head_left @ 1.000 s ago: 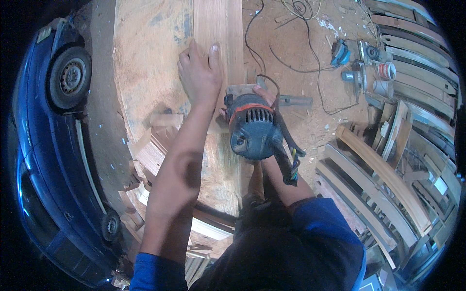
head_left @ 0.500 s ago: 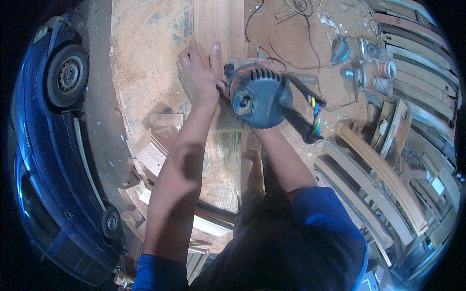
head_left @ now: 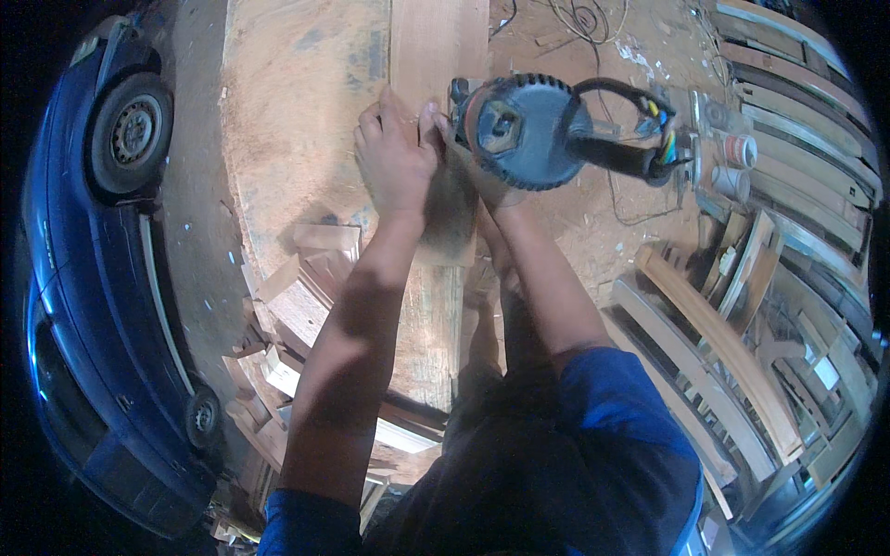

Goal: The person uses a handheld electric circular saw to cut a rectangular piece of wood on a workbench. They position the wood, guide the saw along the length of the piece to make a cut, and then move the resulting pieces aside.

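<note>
My left hand [head_left: 399, 170] lies on a long wooden board [head_left: 438, 46], its fingers stretched forward and the thumb apart, touching the wood. Just right of it is a corded power tool [head_left: 528, 130] with a round, dark, vented housing and a reddish ring; its exact kind is hard to tell from above. My right hand [head_left: 502, 193] grips this tool from below and is mostly hidden by the housing. A thick black lead with yellow and blue wires [head_left: 663, 134] runs off the tool's right side. The tool's working end is hidden.
Under the board is a sawdust-covered worktable [head_left: 292, 111]. Offcuts [head_left: 311, 287] lie at the near left. Long planks [head_left: 723, 334] are stacked on the right, near cans [head_left: 739, 151] and tools. Loose cables [head_left: 589, 18] lie at the far right. A blue car [head_left: 102, 278] stands at left.
The power tool and my right hand have moved away from me and to the right, with the tool turned. My left hand and the board have shifted slightly right in view.
</note>
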The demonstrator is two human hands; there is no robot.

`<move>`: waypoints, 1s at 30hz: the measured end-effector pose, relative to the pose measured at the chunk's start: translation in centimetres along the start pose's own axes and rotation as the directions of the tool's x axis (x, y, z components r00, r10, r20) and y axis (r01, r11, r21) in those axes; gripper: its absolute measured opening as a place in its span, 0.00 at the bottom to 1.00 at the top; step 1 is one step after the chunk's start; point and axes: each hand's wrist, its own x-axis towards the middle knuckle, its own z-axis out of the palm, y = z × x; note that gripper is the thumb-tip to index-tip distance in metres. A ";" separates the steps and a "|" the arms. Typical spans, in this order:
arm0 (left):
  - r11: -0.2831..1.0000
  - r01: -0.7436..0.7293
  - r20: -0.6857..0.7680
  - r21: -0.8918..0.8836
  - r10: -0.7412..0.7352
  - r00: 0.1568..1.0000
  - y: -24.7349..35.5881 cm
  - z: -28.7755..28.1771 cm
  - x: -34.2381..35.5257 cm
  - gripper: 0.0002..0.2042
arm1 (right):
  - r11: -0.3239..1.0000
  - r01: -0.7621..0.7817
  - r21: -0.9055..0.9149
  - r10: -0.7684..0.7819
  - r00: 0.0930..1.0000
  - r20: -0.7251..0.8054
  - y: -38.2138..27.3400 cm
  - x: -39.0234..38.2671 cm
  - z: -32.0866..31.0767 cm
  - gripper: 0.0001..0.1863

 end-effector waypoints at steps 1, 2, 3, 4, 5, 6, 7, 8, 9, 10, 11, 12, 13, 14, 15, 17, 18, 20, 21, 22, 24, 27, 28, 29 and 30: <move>1.000 0.010 0.023 0.014 -0.011 1.000 -0.1 0.0 -0.1 0.32 | 1.000 0.000 0.000 0.000 1.000 0.004 0.1 0.4 0.1 0.30; 1.000 0.013 0.023 0.009 -0.013 1.000 -0.2 0.1 0.0 0.32 | 1.000 -0.002 0.000 0.002 1.000 0.006 0.1 0.8 0.2 0.30; 1.000 0.015 0.023 0.003 -0.015 1.000 -0.3 0.2 0.0 0.32 | 1.000 -0.003 -0.003 0.003 1.000 0.010 0.2 1.1 0.3 0.29; 1.000 0.017 0.023 -0.004 -0.017 1.000 -0.3 0.2 0.0 0.32 | 1.000 -0.006 -0.006 0.006 1.000 0.013 0.3 1.6 0.4 0.29; 0.999 0.021 0.028 0.030 -0.022 0.999 -0.4 0.3 0.1 0.31 | 1.000 -0.008 -0.015 0.008 1.000 0.014 0.3 2.0 0.4 0.29; 0.998 0.025 0.032 0.061 -0.027 0.999 -0.3 0.4 0.2 0.31 | 1.000 -0.003 -0.031 0.003 1.000 0.015 0.4 2.4 0.5 0.28; 0.995 0.028 0.035 0.092 -0.031 0.999 -0.3 0.4 0.3 0.31 | 0.999 0.004 -0.048 -0.003 1.000 0.018 0.5 2.8 0.5 0.28; 0.996 0.033 0.030 0.083 -0.035 0.999 -0.2 0.4 0.4 0.31 | 0.998 0.008 -0.069 -0.007 1.000 0.022 0.7 3.1 0.6 0.28; 0.997 0.037 0.027 0.074 -0.039 0.999 0.0 0.4 0.4 0.31 | 0.998 0.000 -0.060 0.001 1.000 0.017 0.8 3.5 0.7 0.28; 0.995 0.069 0.060 0.071 -0.073 0.995 0.1 0.3 0.5 0.31 | 0.997 0.020 -0.070 -0.020 1.000 0.010 1.0 3.8 0.8 0.27; 0.997 0.060 0.039 0.057 -0.062 0.997 0.3 0.3 0.5 0.31 | 1.000 -0.027 0.008 0.027 1.000 0.002 1.2 4.2 1.1 0.25; 0.996 0.080 0.056 0.049 -0.082 0.995 0.5 0.2 0.5 0.31 | 0.995 -0.048 0.083 0.049 0.999 -0.015 1.4 4.6 1.4 0.23; 0.994 0.104 0.079 0.043 -0.107 0.991 0.7 0.0 0.4 0.31 | 0.994 -0.056 0.099 0.058 0.998 -0.023 1.6 5.0 1.5 0.22; 0.996 0.091 0.068 0.024 -0.093 0.993 0.8 -0.1 0.4 0.31 | 0.991 -0.063 0.116 0.067 0.997 -0.031 1.8 5.3 1.7 0.21; 0.996 0.084 0.064 0.007 -0.084 0.994 0.9 -0.2 0.3 0.32 | 0.990 -0.061 0.124 0.066 0.997 -0.037 1.9 5.8 1.9 0.21; 0.998 0.059 0.059 -0.029 -0.057 0.997 1.1 -0.5 0.3 0.32 | 0.991 -0.059 0.118 0.065 0.997 -0.051 2.0 6.4 2.0 0.22; 0.998 0.044 0.057 -0.049 -0.041 0.998 1.1 -0.7 0.2 0.32 | 0.992 -0.059 0.113 0.065 0.996 -0.053 2.0 6.8 2.0 0.22; 0.998 0.019 0.057 -0.052 -0.016 0.998 1.1 -0.9 0.2 0.31 | 0.993 -0.057 0.106 0.064 0.996 -0.061 1.9 7.7 2.1 0.22; 0.999 0.010 0.057 -0.037 -0.007 0.998 1.1 -0.9 0.2 0.31 | 0.993 -0.056 0.105 0.062 0.996 -0.062 1.9 8.3 2.2 0.22; 1.000 0.008 0.066 -0.019 -0.007 0.998 1.1 -1.0 0.2 0.31 | 0.993 -0.052 0.103 0.059 0.996 -0.064 1.7 8.9 2.3 0.22; 0.999 0.024 0.077 -0.037 -0.021 0.997 1.2 -1.0 0.3 0.30 | 0.994 -0.054 0.093 0.060 0.996 -0.064 1.2 10.0 2.3 0.23; 0.997 0.072 0.108 -0.016 -0.070 0.992 1.3 -1.1 0.5 0.30 | 0.994 -0.058 0.091 0.065 0.995 -0.078 0.2 11.8 2.2 0.23; 0.996 0.090 0.121 -0.003 -0.089 0.989 1.3 -1.1 0.5 0.30 | 0.992 -0.061 0.107 0.071 0.993 -0.092 -0.2 12.2 2.0 0.23; 0.996 0.085 0.124 0.015 -0.086 0.989 1.4 -1.2 0.6 0.31 | 0.994 -0.066 0.089 0.073 0.994 -0.086 -0.6 12.7 1.9 0.24; 0.996 0.079 0.130 0.033 -0.083 0.988 1.4 -1.3 0.6 0.31 | 0.994 -0.072 0.087 0.080 0.993 -0.086 -0.9 13.2 1.7 0.26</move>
